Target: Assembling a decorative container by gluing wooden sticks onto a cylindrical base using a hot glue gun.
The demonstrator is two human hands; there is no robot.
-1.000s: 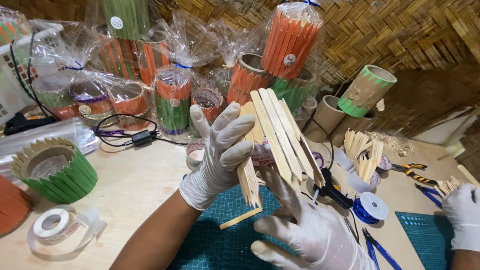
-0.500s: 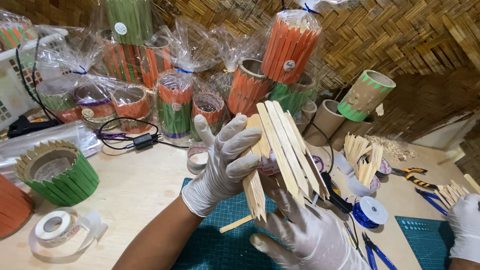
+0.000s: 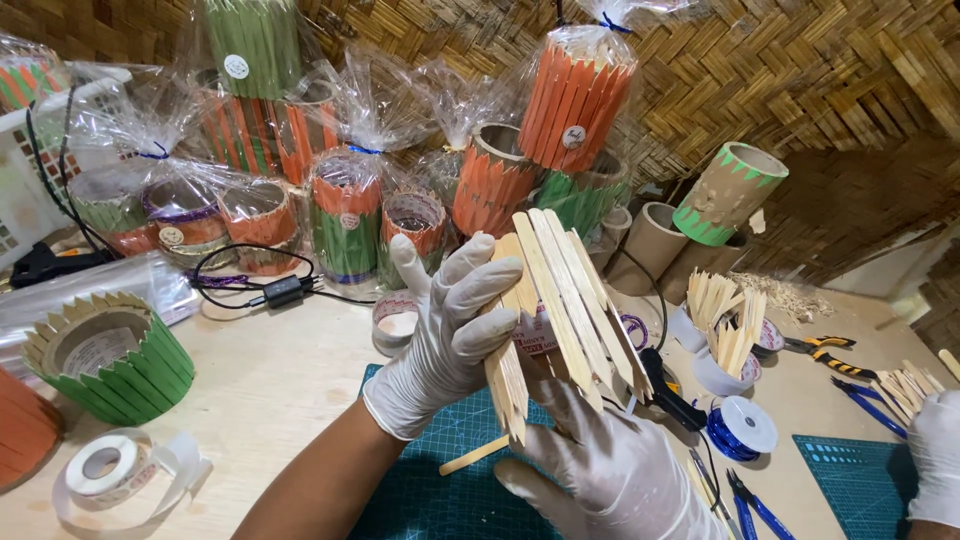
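Fanning out above the cutting mat, a bundle of flat wooden craft sticks is held up between both gloved hands. Sticks are pale, unpainted, thin, with cut ends; they are splayed at the top and pinched together low down, probably so single sticks can be sorted or counted. The left hand is laid against the bundle's left side, fingers nearly straight and spread, thumb hidden behind the sticks, so a pressing contact rather than a closed grip. The right hand is under the bundle, fingers curled up around its lower end; the exact pinch is hidden. Both gloves are white, smooth, thin latex type.

One loose stick lies on the green gridded mat. Just right: a blue ribbon spool, pliers, cups of more sticks. Left: a green stick-clad cardboard ring and a sticker roll on the bare wood table. Behind, orange and green holders wrapped in cellophane are stacked against a woven wall. Another person's gloved hand is seen at far right.
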